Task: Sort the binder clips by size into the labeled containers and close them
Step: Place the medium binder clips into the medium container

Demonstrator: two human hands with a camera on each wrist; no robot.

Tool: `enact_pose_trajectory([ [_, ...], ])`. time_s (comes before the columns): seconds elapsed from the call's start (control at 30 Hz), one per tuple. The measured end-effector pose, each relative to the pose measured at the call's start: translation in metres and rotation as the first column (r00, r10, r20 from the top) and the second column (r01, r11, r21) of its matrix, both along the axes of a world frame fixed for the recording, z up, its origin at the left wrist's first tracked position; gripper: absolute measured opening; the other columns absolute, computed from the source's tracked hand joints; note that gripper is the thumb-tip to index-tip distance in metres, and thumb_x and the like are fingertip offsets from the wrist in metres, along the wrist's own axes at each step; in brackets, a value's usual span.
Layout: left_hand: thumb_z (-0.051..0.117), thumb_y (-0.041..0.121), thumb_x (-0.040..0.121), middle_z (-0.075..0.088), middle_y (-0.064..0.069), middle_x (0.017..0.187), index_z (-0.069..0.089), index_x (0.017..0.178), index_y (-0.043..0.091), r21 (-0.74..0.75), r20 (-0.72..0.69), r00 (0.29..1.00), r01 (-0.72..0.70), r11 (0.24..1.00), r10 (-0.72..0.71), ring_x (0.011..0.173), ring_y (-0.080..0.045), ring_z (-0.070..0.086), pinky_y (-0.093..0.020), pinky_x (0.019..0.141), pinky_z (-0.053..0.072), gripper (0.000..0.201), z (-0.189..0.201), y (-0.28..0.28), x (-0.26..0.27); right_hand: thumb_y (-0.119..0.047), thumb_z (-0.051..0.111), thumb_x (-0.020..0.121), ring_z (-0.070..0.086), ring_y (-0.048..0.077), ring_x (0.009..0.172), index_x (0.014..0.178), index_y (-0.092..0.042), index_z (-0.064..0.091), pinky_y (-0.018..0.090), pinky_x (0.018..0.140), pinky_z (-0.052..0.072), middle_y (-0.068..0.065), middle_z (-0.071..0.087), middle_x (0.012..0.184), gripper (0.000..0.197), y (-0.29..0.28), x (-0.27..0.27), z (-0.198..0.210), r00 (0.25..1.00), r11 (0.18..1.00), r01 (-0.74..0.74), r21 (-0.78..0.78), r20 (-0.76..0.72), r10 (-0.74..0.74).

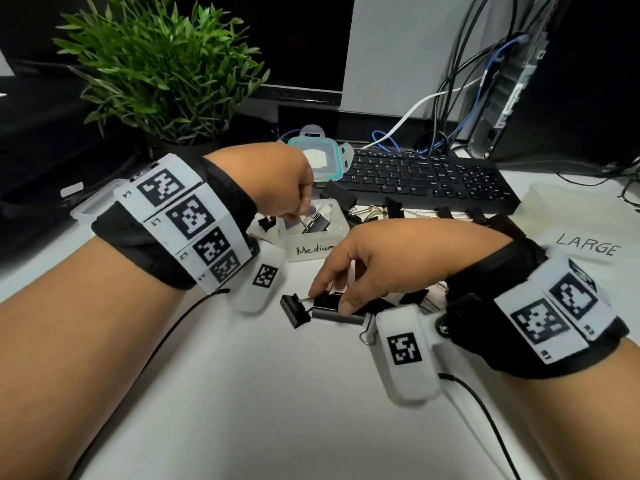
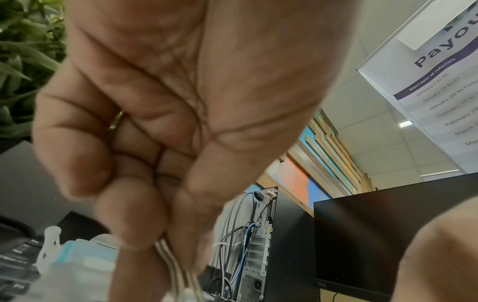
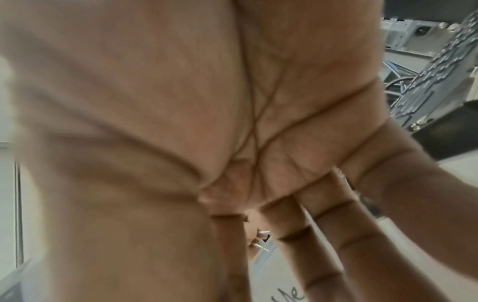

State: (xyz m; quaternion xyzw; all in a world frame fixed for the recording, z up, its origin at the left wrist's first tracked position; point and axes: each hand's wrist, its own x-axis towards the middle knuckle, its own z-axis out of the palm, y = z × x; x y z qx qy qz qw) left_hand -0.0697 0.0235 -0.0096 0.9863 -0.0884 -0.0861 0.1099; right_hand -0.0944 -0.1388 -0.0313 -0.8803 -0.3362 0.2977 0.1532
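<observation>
— Left hand?
— Pinching a binder clip by its wire handles, over the Medium container.
— And the right hand?
— Fingers curled onto a black clip on the near table.

The head view was evenly and brightly lit from overhead, and the white tabletop showed only soft, faint shadows under the forearms. Its wide lens bowed the edges, bending the keyboard and stretching the forearms toward the corners; the dark monitor at the back stayed nearly black. In the left wrist view the left hand filled the frame, softly blurred at the fingertips, while the poster behind read sharp and a ceiling light glowed. The right wrist view was the blurriest: the right hand sat too close, smeared and dim.
</observation>
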Motion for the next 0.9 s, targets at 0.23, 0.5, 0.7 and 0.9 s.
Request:
enact_pose_trajectory([
  [0.23, 0.048, 0.000, 0.089, 0.059, 0.011, 0.059, 0.066, 0.085, 0.009, -0.052, 0.008, 0.999, -0.035, 0.998, 0.036, 0.038, 0.012, 0.052, -0.007, 0.042, 0.039, 0.021, -0.001, -0.003, 0.000, -0.031, 0.075, 0.078, 0.052, 0.001, 0.070, 0.110, -0.044, 0.065, 0.018, 0.064, 0.038, -0.010, 0.061, 0.093, 0.036, -0.001, -0.001, 0.004, 0.999, 0.994, -0.020, -0.105, 0.047, 0.025],
  [0.5, 0.048, 0.008, 0.088, 0.067, 0.002, 0.088, 0.069, 0.092, 0.015, 0.023, 0.143, 0.990, 0.017, 1.000, -0.020, 0.086, -0.017, 0.060, -0.031, 0.077, 0.049, 0.022, 0.006, 0.004, -0.003, -0.027, 0.073, 0.078, 0.051, 0.001, 0.072, 0.105, -0.039, 0.066, 0.020, 0.060, 0.038, -0.010, 0.059, 0.100, 0.030, -0.016, 0.011, 0.006, 0.954, 0.975, 0.179, -0.132, 0.265, -0.139],
  [0.7, 0.044, 0.001, 0.091, 0.060, 0.010, 0.079, 0.067, 0.082, 0.023, 0.070, 0.108, 0.993, 0.037, 0.997, -0.044, 0.081, -0.014, 0.055, -0.026, 0.066, 0.039, 0.034, 0.002, 0.005, 0.003, -0.037, 0.071, 0.081, 0.050, -0.007, 0.073, 0.110, -0.051, 0.061, 0.016, 0.062, 0.037, -0.020, 0.052, 0.106, 0.033, -0.001, -0.002, 0.005, 0.981, 0.999, -0.009, -0.049, 0.192, 0.018],
  [0.9, 0.045, 0.000, 0.088, 0.056, 0.011, 0.074, 0.069, 0.078, 0.025, 0.122, 0.095, 0.994, 0.049, 0.991, -0.061, 0.077, -0.014, 0.053, -0.027, 0.067, 0.040, 0.036, -0.004, 0.001, 0.004, -0.035, 0.072, 0.080, 0.052, -0.015, 0.054, 0.112, -0.047, 0.064, 0.005, 0.049, 0.036, -0.020, 0.055, 0.101, 0.035, 0.006, -0.002, 0.000, 0.995, 0.995, -0.089, -0.055, 0.045, 0.091],
])
